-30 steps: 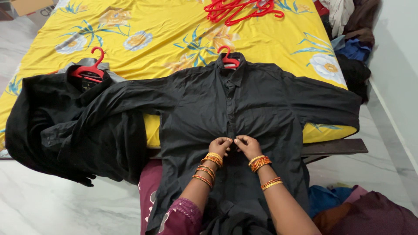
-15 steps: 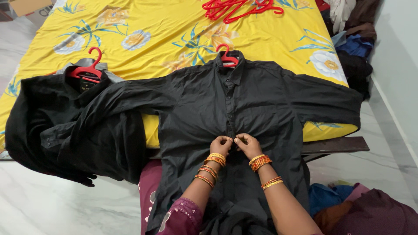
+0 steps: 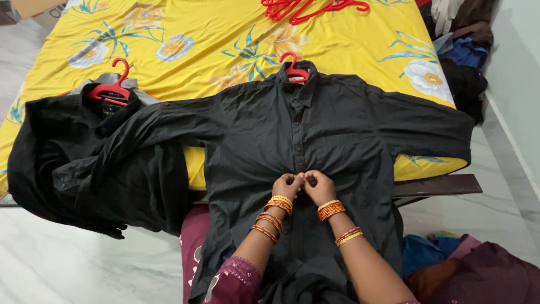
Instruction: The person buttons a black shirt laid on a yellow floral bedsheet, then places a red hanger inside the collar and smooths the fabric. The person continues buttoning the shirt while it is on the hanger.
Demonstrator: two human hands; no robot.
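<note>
A: Where was the long-sleeved black cotton shirt (image 3: 332, 135) at that moment?

B: It lay front up across the near edge of the bed with the yellow flowered sheet (image 3: 214, 39), sleeves spread to either side, its collar on a red plastic hanger (image 3: 295, 70) and its tail hanging over the edge toward the person.

A: And the hands?

B: The left hand (image 3: 287, 186) and right hand (image 3: 318, 187) met at the button strip about mid-chest. Both sets of fingers were curled tight and pinched on the cloth there, knuckles nearly touching. I could not see the button itself under them.

A: How would you judge the handling?

B: Light, limp and easily creased, I would say. It looked likely to sag and slide off the edge if tugged, so the firmer double layer of the button strip seemed the best place to hold, with the collar and hanger for lifting the whole thing.

A: Anything different from a second earlier?

B: Little. The hands had held the same spot on the strip, only drawn a touch closer together. The view had tipped slightly, so the shirt and hanger sat a bit lower in the picture. The second black garment on a red hanger (image 3: 84, 152) at the left, the heap of loose red hangers (image 3: 309, 8) at the far side and the pile of dark clothes (image 3: 464, 50) on the right had not moved.
</note>
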